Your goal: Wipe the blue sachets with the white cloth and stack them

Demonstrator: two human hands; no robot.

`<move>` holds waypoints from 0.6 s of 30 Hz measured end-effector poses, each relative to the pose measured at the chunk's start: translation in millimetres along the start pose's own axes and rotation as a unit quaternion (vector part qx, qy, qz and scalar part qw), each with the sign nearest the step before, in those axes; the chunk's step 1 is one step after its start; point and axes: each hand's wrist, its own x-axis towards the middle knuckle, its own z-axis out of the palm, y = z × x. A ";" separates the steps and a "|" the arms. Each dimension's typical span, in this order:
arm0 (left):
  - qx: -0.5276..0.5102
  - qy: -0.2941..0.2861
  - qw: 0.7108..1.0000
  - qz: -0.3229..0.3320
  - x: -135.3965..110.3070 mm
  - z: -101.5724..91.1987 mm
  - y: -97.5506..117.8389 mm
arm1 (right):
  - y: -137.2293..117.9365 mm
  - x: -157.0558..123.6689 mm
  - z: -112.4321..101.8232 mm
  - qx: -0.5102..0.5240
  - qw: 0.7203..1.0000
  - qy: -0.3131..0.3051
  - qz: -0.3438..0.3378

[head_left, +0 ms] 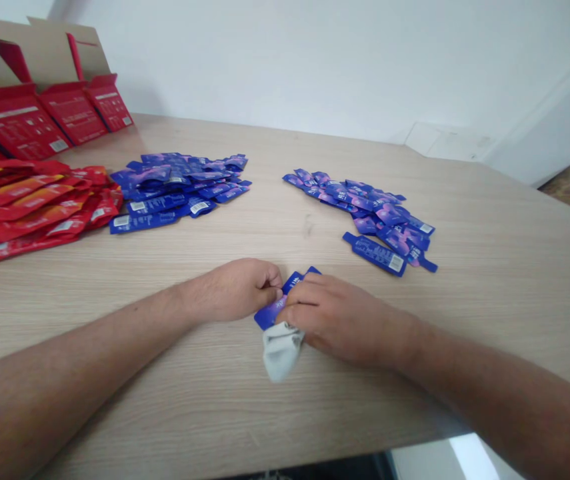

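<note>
My left hand (pixel 232 290) and my right hand (pixel 339 320) meet at the middle of the table's near side. Between them is a blue foil sachet (pixel 269 313), with purple printing and a narrow spout shape. My left fingertips pinch its upper edge, and my right fingers lie over its middle, hiding much of it. A crumpled white cloth (pixel 281 351) sticks out below my right hand and touches the sachet's lower edge. A loose blue sachet (pixel 375 253) lies apart, to the right of my hands.
Two heaps of blue sachets (pixel 179 183) (pixel 359 203) lie on the light wood table (pixel 489 300) beyond my hands. Red sachets (pixel 29 210) are heaped at the left. Behind them stand open red cardboard cartons (pixel 17 120). A white wall (pixel 315 60) backs the table.
</note>
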 end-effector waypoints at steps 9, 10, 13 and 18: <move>-0.002 0.006 1.000 -0.001 -0.6 0.7 -1.4 | 9.4 -1.5 0.9 -0.004 0.999 0.025 0.039; -0.002 0.002 1.000 0.000 -0.4 0.7 -1.8 | 7.6 -1.8 0.2 -0.001 1.000 0.009 0.020; 0.000 -0.001 1.000 -0.012 -0.1 0.9 -1.7 | 10.1 -3.4 -2.2 0.002 0.999 -0.002 0.035; 0.006 0.017 1.000 -0.015 -0.8 1.1 0.3 | 17.8 -2.3 0.7 -0.008 0.993 0.053 0.109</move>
